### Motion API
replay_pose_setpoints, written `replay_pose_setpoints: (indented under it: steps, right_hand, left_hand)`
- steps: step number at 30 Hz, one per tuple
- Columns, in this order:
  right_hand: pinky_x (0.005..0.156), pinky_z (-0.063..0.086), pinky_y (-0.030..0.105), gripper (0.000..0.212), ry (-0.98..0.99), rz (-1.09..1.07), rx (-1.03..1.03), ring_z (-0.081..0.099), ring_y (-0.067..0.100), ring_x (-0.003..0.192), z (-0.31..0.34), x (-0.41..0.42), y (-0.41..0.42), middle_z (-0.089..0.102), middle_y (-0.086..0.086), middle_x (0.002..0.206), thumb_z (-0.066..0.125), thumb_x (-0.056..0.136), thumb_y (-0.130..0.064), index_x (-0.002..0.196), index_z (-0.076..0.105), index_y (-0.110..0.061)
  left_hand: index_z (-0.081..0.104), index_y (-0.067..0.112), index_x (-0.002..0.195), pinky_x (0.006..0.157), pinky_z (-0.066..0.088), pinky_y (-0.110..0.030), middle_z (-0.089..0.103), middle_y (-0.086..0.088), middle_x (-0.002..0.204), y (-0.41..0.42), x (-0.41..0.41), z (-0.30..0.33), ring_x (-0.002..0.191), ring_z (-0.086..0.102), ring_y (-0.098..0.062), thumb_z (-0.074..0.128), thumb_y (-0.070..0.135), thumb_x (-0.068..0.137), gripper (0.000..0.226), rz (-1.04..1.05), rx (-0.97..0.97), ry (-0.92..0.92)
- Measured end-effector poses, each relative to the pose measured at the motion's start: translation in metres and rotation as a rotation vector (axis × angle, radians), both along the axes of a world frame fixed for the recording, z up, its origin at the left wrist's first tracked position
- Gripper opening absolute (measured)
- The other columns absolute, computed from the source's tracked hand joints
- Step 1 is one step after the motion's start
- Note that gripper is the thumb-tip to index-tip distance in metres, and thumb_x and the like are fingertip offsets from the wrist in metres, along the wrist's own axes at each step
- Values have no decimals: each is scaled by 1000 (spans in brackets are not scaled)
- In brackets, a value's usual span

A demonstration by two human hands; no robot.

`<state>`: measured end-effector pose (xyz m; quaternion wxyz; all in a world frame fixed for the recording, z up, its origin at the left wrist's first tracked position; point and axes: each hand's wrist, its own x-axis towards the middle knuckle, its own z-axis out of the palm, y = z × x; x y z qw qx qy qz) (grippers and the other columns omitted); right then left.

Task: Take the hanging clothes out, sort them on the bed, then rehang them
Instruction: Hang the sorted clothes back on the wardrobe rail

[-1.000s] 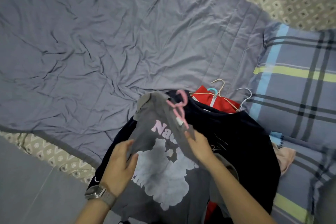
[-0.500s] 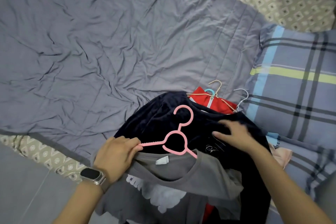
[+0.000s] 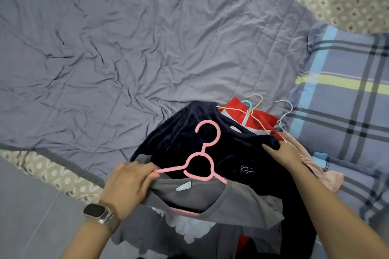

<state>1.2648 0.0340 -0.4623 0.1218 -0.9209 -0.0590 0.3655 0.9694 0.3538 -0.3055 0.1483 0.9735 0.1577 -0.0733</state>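
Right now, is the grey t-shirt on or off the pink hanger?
On: the pink hanger runs inside the grey t-shirt collar, hook sticking out.

1. A person's left hand (image 3: 128,183) grips the shoulder of a grey T-shirt (image 3: 210,202) and one arm of the pink plastic hanger (image 3: 200,160) threaded through its neck.
2. The right hand (image 3: 284,151) pinches the edge of a dark navy garment (image 3: 189,132) lying under the grey shirt.
3. A red garment (image 3: 261,120), on a cream wire hanger (image 3: 252,109), and a pale pink garment (image 3: 328,178) lie beside the navy one.
4. The pile rests on a creased grey-blue bedsheet (image 3: 126,48), next to a plaid pillow (image 3: 347,94).
5. A watch (image 3: 99,214) circles the left wrist.
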Motion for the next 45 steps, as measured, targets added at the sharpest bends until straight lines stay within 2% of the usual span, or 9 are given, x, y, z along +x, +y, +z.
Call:
replay_pose_setpoints:
  steps: [4, 10, 16, 21, 24, 29, 34, 39, 45]
  right_hand:
    - [74, 50, 36, 38, -155, -174, 211, 61, 20, 76, 40, -50, 20, 67, -3, 77, 61, 78, -61, 78, 63, -23]
    - [46, 29, 19, 63, 86, -200, 580, 38, 0, 47, 129, -127, 23, 44, -12, 47, 62, 62, -74, 50, 57, -12]
    - [61, 42, 14, 19, 235, -79, 815, 54, 0, 65, 221, -171, 19, 63, -6, 68, 71, 77, -46, 78, 69, -27]
    - [63, 42, 20, 8, 256, 176, 804, 58, 4, 66, 290, -211, 42, 67, 0, 70, 65, 80, -29, 80, 72, -32]
    - [61, 40, 20, 14, 264, 233, 844, 55, 3, 66, 321, -248, 56, 65, -4, 67, 62, 77, -25, 80, 74, -29]
    - [55, 27, 22, 44, 268, 327, 855, 36, 7, 57, 365, -326, 100, 41, -8, 58, 73, 65, -59, 56, 53, -20]
    - [77, 42, 12, 16, 326, 545, 957, 60, 3, 84, 412, -410, 176, 68, -5, 90, 67, 79, -28, 92, 68, -19]
    - [55, 35, 12, 27, 537, 607, 1047, 46, 2, 50, 436, -513, 252, 59, -1, 52, 63, 80, -37, 60, 59, -18]
    - [52, 31, 18, 33, 516, 786, 1113, 39, 6, 47, 433, -649, 330, 52, -4, 48, 61, 86, -31, 56, 53, -19]
  left_hand:
    - [51, 35, 81, 62, 28, -16, 56, 16, 65, 0, -3, 8, 64, 54, -8, 13, 54, 96, 45, -21, -20, -20]
    - [48, 36, 83, 66, 31, -18, 51, 17, 70, 0, -9, 27, 70, 44, -3, 15, 55, 96, 40, -8, -102, -90]
    - [54, 33, 86, 73, 41, -33, 44, 10, 122, 3, -28, 64, 85, 50, -12, 22, 53, 96, 38, -12, -129, -244]
    - [55, 29, 82, 95, 35, -40, 21, -6, 152, 20, -63, 114, 128, 33, -27, 29, 52, 95, 37, -26, -154, -386]
    - [47, 31, 85, 83, 36, -35, 57, 4, 121, 38, -95, 148, 122, 41, -13, 19, 54, 97, 38, -109, -81, -418]
    - [47, 34, 86, 69, 23, -26, 50, 16, 84, 61, -190, 192, 80, 38, -3, 27, 51, 95, 28, -47, -28, -526]
    - [46, 33, 85, 68, 28, -31, 45, 20, 80, 96, -297, 223, 77, 41, -6, 25, 52, 95, 30, 106, 25, -611]
    - [57, 29, 84, 78, 40, -40, 52, 13, 90, 137, -411, 259, 86, 50, -14, 31, 48, 96, 34, 298, 137, -701]
    - [61, 18, 104, 90, 36, -13, 50, 0, 107, 110, -534, 281, 98, 51, -10, 58, 18, 89, 15, 1072, -10, -805]
